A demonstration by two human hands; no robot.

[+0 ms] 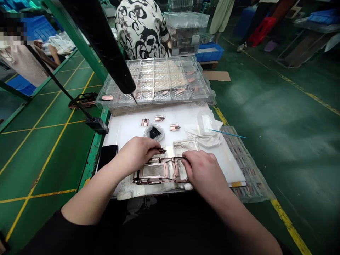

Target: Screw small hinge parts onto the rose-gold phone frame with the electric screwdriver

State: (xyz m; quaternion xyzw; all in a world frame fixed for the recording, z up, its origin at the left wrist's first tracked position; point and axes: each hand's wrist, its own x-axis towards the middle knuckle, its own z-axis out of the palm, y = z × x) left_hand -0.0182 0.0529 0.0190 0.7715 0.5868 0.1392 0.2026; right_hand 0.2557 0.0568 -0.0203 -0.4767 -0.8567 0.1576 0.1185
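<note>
A copper-coloured metal frame [155, 171] lies on the white board [132, 129] right in front of me. My left hand [136, 153] rests at the frame's upper left edge, fingers pinched on a small dark part [161, 151]. My right hand [203, 170] is curled over the frame's right end, fingertips pressed on its top edge. Three small copper pieces lie further back: one [145, 122], another [159, 118] and a third [175, 127]. A small clear bag of dark bits [154, 132] sits just behind my left hand.
A clear compartment tray [159, 79] with several copper pieces stands behind the board. White cloth [204, 136] and a thin blue stick [228, 134] lie right. A black phone [107, 155] lies left. A black lamp arm [106, 46] hangs overhead. A person in a patterned shirt [142, 28] works beyond.
</note>
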